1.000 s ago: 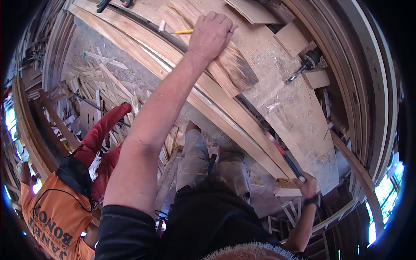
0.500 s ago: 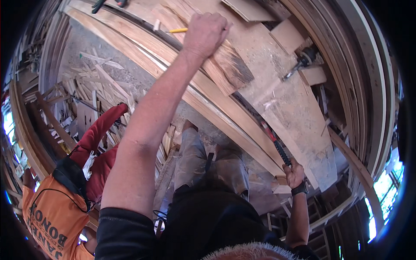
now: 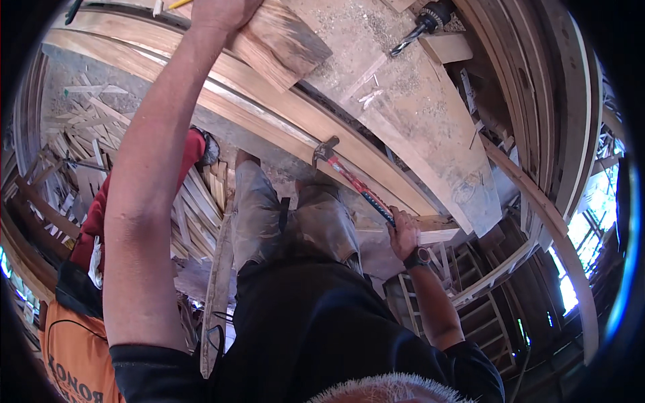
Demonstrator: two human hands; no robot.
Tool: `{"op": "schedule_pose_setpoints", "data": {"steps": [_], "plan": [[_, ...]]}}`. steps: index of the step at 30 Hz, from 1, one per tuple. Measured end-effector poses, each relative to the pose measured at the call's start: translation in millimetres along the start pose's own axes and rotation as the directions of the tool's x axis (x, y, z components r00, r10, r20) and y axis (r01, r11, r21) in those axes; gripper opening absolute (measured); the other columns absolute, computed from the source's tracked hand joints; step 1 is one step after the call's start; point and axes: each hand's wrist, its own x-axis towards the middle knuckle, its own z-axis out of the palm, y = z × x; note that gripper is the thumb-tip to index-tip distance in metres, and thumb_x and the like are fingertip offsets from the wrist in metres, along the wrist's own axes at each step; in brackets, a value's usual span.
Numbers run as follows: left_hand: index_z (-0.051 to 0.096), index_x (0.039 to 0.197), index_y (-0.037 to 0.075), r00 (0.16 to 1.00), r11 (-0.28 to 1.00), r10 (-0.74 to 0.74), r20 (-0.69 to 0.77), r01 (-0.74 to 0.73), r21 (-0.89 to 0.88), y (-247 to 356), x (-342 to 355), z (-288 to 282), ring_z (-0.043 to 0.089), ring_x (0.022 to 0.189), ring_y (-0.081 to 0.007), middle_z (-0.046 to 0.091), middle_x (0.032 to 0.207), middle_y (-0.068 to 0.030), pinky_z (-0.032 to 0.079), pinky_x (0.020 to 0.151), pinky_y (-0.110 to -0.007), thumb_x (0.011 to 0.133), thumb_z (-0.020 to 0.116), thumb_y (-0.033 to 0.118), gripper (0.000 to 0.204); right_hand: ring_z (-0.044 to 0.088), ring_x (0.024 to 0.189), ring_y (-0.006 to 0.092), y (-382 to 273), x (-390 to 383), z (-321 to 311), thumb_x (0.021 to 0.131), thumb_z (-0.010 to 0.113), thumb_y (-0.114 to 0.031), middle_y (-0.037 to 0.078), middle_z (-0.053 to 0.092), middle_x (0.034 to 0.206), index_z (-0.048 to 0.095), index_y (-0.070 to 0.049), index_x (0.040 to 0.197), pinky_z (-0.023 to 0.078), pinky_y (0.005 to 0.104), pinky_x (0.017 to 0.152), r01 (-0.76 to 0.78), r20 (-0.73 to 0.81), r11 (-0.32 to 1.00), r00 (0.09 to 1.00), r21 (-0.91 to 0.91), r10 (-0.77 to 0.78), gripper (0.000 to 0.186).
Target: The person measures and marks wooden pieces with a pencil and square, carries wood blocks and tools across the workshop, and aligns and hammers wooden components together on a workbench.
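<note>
In my right hand [image 3: 404, 233] is a claw hammer [image 3: 349, 176], gripped near the end of its dark handle. Its red-marked shaft points up and left, and its metal head hangs above the long pale planks [image 3: 282, 111], near my knees. At the top edge my left hand [image 3: 223, 12] is over a short, dark-streaked wooden board [image 3: 285, 40]. The fingers that show are curled down at this board; the rest are cut off by the picture's edge, so what they hold is hidden. A yellow pencil [image 3: 179, 3] lies just left of that hand.
A drill with a long bit [image 3: 410, 39] rests on the dusty work surface [image 3: 430, 127] near wood blocks. Curved stacked timbers [image 3: 537, 101] stand to the right. Wood offcuts [image 3: 87, 127] litter the floor at left. Close on my left is another person in an orange shirt [image 3: 74, 342].
The hammer and my right hand have moved left, and the hammer head is now off to the near side of the planks. The view has shifted, moving the board and drill up and left.
</note>
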Motion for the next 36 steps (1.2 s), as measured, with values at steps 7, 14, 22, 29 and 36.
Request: {"op": "schedule_pose_setpoints", "data": {"steps": [7,14,22,29,36], "plan": [[0.057,0.07,0.003,1.0,1.0,0.013,-0.01,-0.012,0.006,-0.7,0.3,0.2,0.059,0.074,-0.0364,0.058,0.072,-0.017,0.044,0.07,-0.047,0.089,0.064,0.024,0.029,0.065,0.085,0.0431,-4.3,24.1,24.5,0.081,0.068,-0.02,0.022,0.067,0.088,0.057,-0.01,0.118,0.05,0.0539,0.075,-0.143,0.195,0.988,0.969,-0.053,0.151,0.04],[0.055,0.069,0.004,0.996,0.989,-0.001,-0.085,-0.012,-0.147,-6.2,-1.8,1.7,0.057,0.072,-0.0377,0.057,0.071,-0.0173,0.044,0.069,-0.048,0.087,0.066,0.023,0.029,0.066,0.076,0.0403,24.3,16.8,19.3,0.077,0.072,-0.034,0.021,0.067,0.079,0.062,-0.007,0.091,0.053,0.051,0.069,-0.094,0.143,0.995,0.986,0.016,0.09,0.031],[0.058,0.073,0.009,0.99,0.992,0.128,-0.06,-0.129,-0.017,-14.6,-4.0,11.6,0.061,0.072,-0.0257,0.059,0.074,-0.0067,0.045,0.068,-0.039,0.093,0.064,0.029,0.029,0.06,0.059,0.0163,48.0,-60.8,33.4,0.08,0.078,-0.023,0.01,0.066,0.071,0.068,-0.004,0.091,0.049,0.0318,0.058,-0.263,-0.163,0.773,0.891,0.577,0.424,0.024],[0.06,0.075,0.008,0.986,0.985,0.165,-0.001,-0.165,-0.041,-8.7,-6.2,7.0,0.062,0.075,-0.0246,0.059,0.075,-0.0077,0.048,0.071,-0.038,0.093,0.064,0.029,0.027,0.039,0.048,0.0032,17.1,-26.2,38.9,0.089,0.074,-0.021,-0.006,0.05,0.061,0.062,-0.007,0.085,0.029,0.024,0.043,-0.296,-0.18,0.535,0.723,0.791,0.667,0.019],[0.057,0.069,0.003,0.994,0.98,0.084,0.063,-0.07,-0.188,-1.2,-3.8,1.2,0.06,0.076,-0.0374,0.058,0.073,-0.0186,0.048,0.075,-0.048,0.089,0.062,0.024,0.029,0.054,0.063,0.0094,-2.7,-38.2,43.4,0.093,0.069,-0.017,0.003,0.06,0.083,0.059,-0.003,0.1,0.045,0.0257,0.056,-0.071,-0.31,0.544,0.757,0.836,0.575,0.019]]}}
